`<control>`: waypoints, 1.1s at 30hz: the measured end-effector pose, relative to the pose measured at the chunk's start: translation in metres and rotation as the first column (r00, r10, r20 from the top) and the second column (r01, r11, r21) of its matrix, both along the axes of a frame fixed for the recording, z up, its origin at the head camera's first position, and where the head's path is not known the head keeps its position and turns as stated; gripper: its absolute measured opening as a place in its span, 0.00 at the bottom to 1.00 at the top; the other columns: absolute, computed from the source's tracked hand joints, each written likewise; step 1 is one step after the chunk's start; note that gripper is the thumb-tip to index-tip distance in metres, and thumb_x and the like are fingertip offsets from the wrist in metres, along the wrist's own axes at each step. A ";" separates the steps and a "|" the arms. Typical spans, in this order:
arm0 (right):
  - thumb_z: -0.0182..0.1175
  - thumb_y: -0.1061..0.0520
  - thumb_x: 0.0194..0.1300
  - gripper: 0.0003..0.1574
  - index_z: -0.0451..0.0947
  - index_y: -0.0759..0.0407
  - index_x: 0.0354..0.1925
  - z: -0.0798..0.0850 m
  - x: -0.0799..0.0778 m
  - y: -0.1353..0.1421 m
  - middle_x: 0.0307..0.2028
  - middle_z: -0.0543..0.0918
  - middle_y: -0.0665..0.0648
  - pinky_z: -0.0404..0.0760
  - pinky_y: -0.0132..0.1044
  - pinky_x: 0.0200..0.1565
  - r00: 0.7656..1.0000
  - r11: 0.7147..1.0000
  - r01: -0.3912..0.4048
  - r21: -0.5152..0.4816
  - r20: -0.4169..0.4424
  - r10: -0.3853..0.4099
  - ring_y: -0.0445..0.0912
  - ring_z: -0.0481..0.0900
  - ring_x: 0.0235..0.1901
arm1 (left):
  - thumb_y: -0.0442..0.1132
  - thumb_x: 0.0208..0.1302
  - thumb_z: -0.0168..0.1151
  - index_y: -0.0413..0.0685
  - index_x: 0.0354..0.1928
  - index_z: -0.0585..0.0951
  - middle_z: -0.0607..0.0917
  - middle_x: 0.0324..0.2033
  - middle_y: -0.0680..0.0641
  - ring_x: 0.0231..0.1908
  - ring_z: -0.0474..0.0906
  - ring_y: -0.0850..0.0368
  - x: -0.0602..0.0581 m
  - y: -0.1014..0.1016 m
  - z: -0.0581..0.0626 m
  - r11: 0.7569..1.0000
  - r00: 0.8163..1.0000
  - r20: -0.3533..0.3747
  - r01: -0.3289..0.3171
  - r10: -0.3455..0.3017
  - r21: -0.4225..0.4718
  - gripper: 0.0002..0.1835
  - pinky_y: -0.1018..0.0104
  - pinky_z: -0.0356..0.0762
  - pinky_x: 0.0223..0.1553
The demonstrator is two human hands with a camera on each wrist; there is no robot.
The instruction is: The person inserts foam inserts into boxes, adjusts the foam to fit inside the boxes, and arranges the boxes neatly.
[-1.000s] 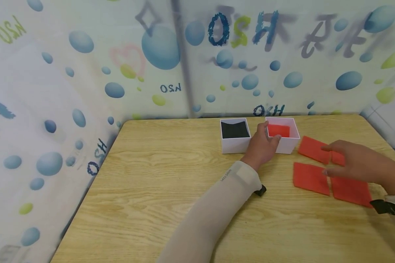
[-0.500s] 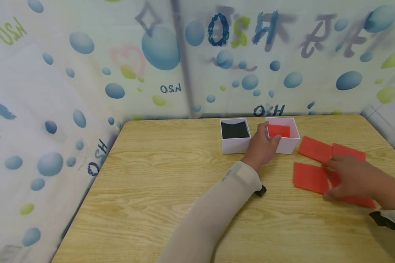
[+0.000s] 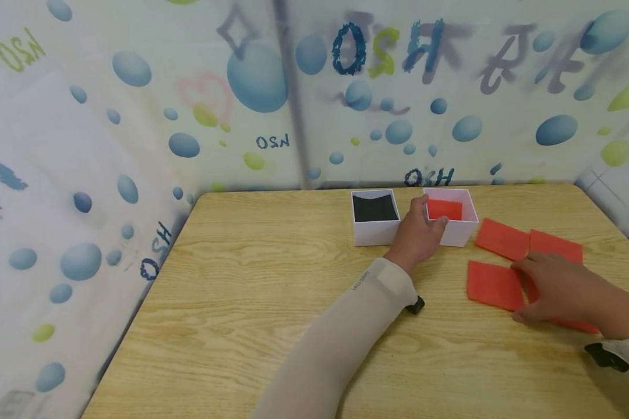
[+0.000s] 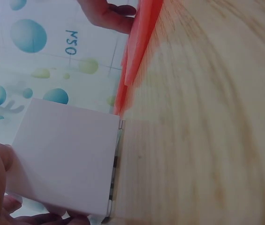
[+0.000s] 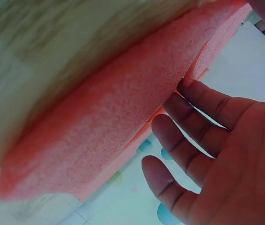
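Observation:
My left hand (image 3: 416,235) grips the right-hand white box (image 3: 457,233), thumb at its front and fingers along its left side. A red piece (image 3: 444,209) stands inside that box. In the left wrist view the box wall (image 4: 66,154) fills the lower left. My right hand (image 3: 566,291) lies over the near right red cloth piece (image 3: 573,326), thumb at its near edge and fingers toward its far edge. In the right wrist view the fairly straight fingers (image 5: 165,178) reach the edge of this soft, fuzzy red piece (image 5: 99,108). The hand hides much of it.
Three more red pieces lie flat around it: near left (image 3: 495,285), far left (image 3: 503,238) and far right (image 3: 558,244). A second white box (image 3: 375,234) holding a black piece (image 3: 374,208) stands left of the gripped one. The wooden table (image 3: 241,279) meets a patterned wall.
My right hand has come down and toward me, from above the middle of the red pieces onto the near right one. The left hand stays on the box.

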State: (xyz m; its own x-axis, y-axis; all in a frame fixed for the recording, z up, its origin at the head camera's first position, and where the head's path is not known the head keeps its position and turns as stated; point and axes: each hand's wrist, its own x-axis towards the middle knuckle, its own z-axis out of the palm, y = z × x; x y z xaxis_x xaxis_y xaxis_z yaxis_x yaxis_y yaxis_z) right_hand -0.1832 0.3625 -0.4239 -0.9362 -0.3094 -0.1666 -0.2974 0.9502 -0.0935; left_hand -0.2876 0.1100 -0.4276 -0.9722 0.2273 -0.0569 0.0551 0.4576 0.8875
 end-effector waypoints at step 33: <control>0.79 0.57 0.60 0.50 0.63 0.74 0.69 0.021 0.000 0.003 0.56 0.78 0.66 0.79 0.28 0.41 0.996 0.896 0.090 -0.435 0.050 -0.075 0.37 0.75 0.49 | 0.56 0.77 0.61 0.69 0.80 0.60 0.74 0.73 0.59 0.71 0.74 0.57 0.003 0.001 0.001 1.000 1.000 -0.006 -0.025 0.025 -0.006 0.35 0.55 0.79 0.66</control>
